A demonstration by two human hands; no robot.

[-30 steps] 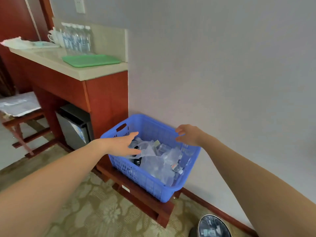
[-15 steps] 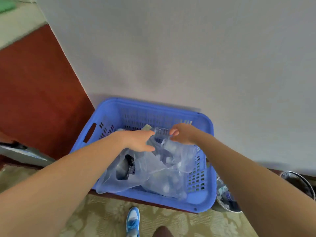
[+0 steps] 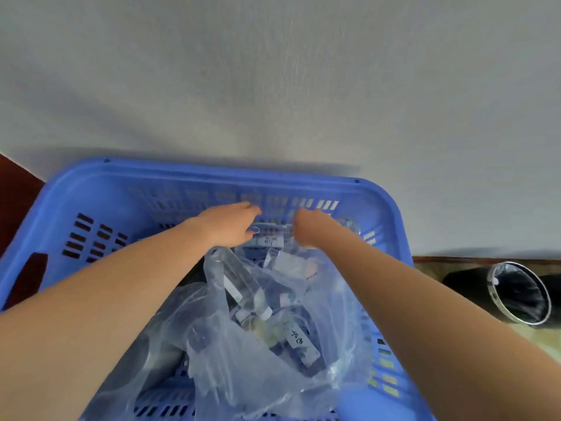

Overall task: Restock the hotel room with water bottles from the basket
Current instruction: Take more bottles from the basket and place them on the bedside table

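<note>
A blue plastic basket [image 3: 76,189] fills the lower view, against the wall. Inside lies a clear plastic bag [image 3: 243,375] holding several water bottles; one bottle [image 3: 243,287] lies on top with its white cap toward me. At the bag's far end a clear water bottle [image 3: 271,233] lies crosswise. My left hand [image 3: 227,226] grips its left end, thumb under and fingers over. My right hand [image 3: 309,229] is curled on its right end, fingertips hidden.
A grey wall [image 3: 273,86] rises right behind the basket. A round bin with a black liner [image 3: 519,293] stands on the patterned carpet to the right. A red-brown cabinet side [image 3: 12,189] shows at the left edge.
I have leaned closer over the basket. Both hands have gone from the bag's opening deeper to the far side and closed on the crosswise bottle.
</note>
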